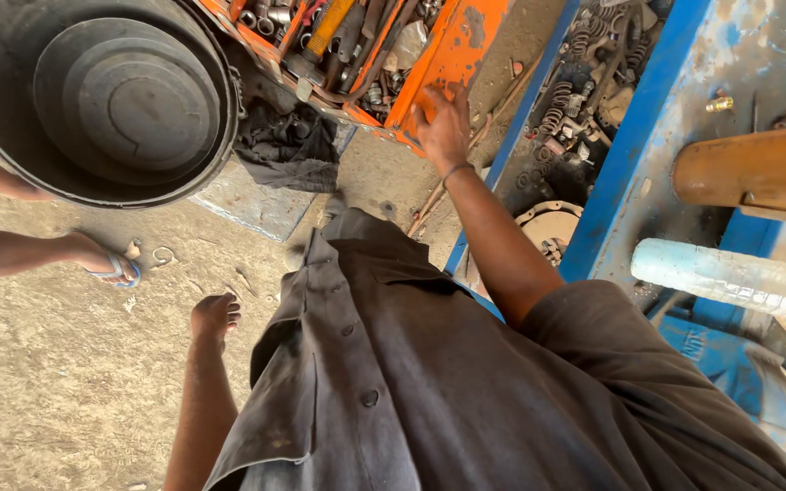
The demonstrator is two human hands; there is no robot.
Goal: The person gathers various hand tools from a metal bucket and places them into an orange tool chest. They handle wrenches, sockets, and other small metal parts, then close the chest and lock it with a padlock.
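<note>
My right hand [443, 123] reaches forward and rests flat, fingers spread, on the side panel of an open orange toolbox [452, 50]. The box is full of wrenches, sockets and a yellow-handled tool [329, 27]. My left hand [216, 318] hangs at my side over the dirt floor with its fingers curled in, and I see nothing in it. My dark grey buttoned shirt [429, 382] fills the lower middle of the view.
A large black tub [102, 95] sits on the ground at upper left, with a dark rag [288, 145] beside it. Another person's foot in a blue sandal [106, 264] stands at left. At right, a blue workbench [648, 118] holds springs and metal parts [575, 73], a clear plastic bottle [720, 273] and an orange cylinder [757, 168].
</note>
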